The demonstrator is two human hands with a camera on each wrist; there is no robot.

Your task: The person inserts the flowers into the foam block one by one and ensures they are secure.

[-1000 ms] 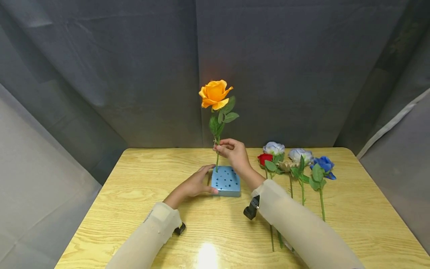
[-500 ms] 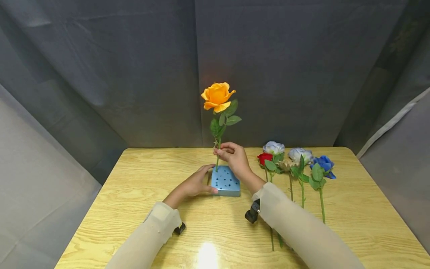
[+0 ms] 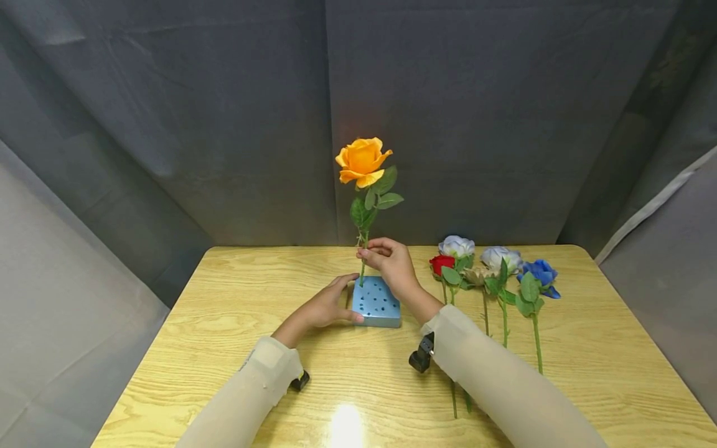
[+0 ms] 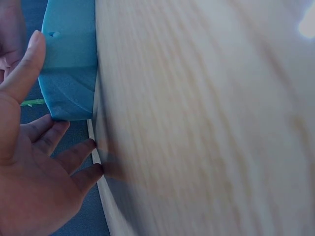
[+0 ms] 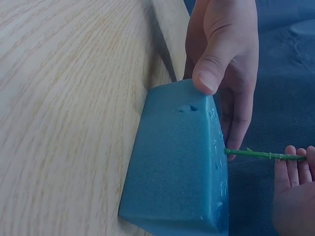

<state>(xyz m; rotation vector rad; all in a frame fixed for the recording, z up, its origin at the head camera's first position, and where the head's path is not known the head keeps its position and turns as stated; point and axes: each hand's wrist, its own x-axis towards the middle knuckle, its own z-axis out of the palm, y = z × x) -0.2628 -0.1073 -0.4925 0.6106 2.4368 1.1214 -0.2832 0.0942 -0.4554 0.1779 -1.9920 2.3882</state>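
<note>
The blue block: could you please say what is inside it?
The stem of the orange rose enters the blue block from above; its lower end inside cannot be seen.

Fabric-screened booth, dark grey curtain (image 3: 459,124) behind, paler cloth sheets (image 3: 61,336) at the sides, wood-grain table (image 3: 246,292) between

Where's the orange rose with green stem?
Head view, centre: the orange rose stands above the blue square foam block, green stem in its far left corner, pinched by the right hand.
</note>
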